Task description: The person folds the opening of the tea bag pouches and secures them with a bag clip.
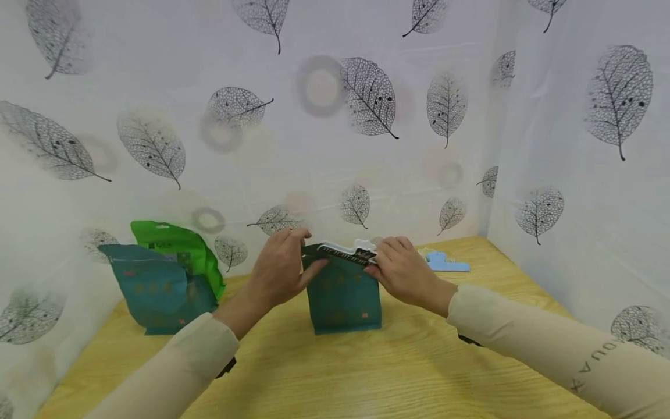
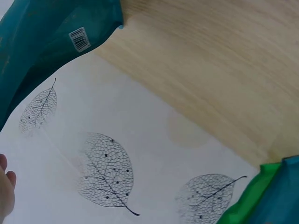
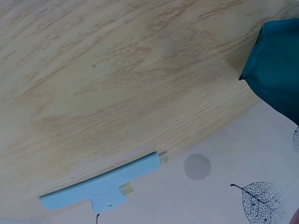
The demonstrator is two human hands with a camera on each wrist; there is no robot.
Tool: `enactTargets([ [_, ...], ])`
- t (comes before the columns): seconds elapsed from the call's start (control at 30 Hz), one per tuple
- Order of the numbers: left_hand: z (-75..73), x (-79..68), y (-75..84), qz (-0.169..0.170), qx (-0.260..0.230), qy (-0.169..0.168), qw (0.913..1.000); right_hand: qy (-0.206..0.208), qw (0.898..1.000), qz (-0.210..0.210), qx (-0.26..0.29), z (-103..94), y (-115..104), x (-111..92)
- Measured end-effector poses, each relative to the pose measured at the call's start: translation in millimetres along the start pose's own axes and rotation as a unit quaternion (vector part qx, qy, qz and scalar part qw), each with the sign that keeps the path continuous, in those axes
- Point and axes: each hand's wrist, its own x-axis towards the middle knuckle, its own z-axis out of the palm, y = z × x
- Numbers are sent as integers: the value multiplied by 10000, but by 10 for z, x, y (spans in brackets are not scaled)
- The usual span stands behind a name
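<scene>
Using the table [image 1: 335,378] for a flat base. Parking a 2nd teal bag [image 1: 152,291] + a green bag [image 1: 180,243] at L, prob. for room. Standing the main teal bag [image 1: 344,304] mid table. Gripping its top w/ L hand [image 1: 278,265], pinching the black-and-white clip [image 1: 342,252] there w/ R hand [image 1: 408,270], prob. for keeping both straight. Resting the blue clip [image 1: 446,265] off to the R.

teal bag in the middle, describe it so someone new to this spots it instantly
On the wooden table, look to the centre, just below the left hand and right hand. The teal bag stands there, a black-and-white strip across its top. Unlike the other teal bag further left, it has no green bag behind it.
</scene>
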Motion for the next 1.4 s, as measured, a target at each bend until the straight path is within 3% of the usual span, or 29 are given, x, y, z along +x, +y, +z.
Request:
enactTargets([
  [0.13, 27, -99, -41, -67, -220, 11, 9997, -45, 10000, 65, -48, 10, 14, -36],
  [0.37, 100, -273, -36, -181, -136, -68, 9997, -191, 9994, 280, 45, 25, 32, -140],
  [0.67, 227, -464, 11, -398, -209, -425, 9981, -526, 9941, 844, 442, 35, -2, -335],
  [0.93, 370, -654, 69, -624, -462, -574, 9953, -1049, 9873, 956, 712, 113, -111, -496],
  [1.1, 472, -794, 95, -668, -654, -793, 9925, -1133, 9859, 848, 891, 193, -171, -565],
  [1.23, 501, -848, 105, -929, -934, -1354, 9820, -1272, 9819, 920, 1056, 226, -209, -586],
  [1.33, 501, -854, 103, -1333, -1281, -1855, 9651, -1516, 9734, 1138, 1285, 225, -231, -573],
  [1.4, 495, -851, 104, -1690, -1625, -2106, 9491, -1696, 9641, 1395, 1490, 219, -244, -562],
])
